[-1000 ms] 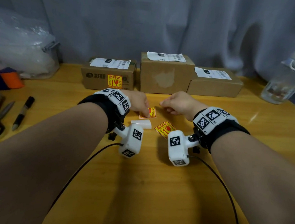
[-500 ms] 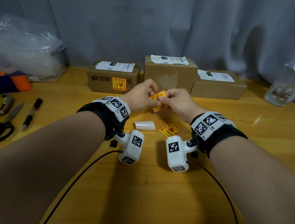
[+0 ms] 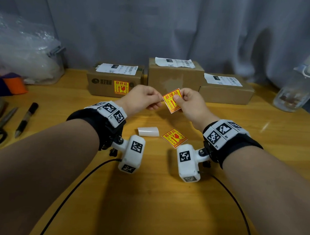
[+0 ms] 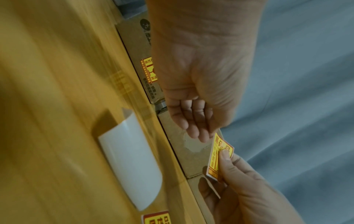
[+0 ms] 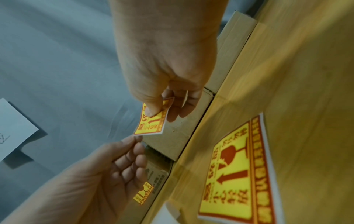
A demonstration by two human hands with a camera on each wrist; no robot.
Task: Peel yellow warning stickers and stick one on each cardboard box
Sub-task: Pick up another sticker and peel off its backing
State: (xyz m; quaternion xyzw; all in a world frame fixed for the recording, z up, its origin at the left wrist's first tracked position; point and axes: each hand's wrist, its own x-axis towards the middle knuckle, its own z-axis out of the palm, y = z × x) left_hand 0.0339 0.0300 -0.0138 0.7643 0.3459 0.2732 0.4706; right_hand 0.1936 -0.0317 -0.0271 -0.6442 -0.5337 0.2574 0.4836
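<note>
The left box (image 3: 114,84), at eleven o'clock, is stickered; middle box (image 3: 174,76) and right box (image 3: 226,92) are bare — right hand (image 3: 190,103) pinches a warning sticker (image 3: 171,100); left hand (image 3: 142,98) — fingers curled — pinches its corner; a spare sticker (image 3: 174,138) lies on the counter (image 3: 144,200).

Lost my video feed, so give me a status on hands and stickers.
Right hand pinches square yellow warning sticker; left hand fingertips at its corner. Left cardboard box stickered, two bare. Nothing in the way.

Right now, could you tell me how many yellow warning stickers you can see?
3: one stuck on the left box, one held up between the left hand and right hand, and one lying on the table. Others may be hidden.
</note>
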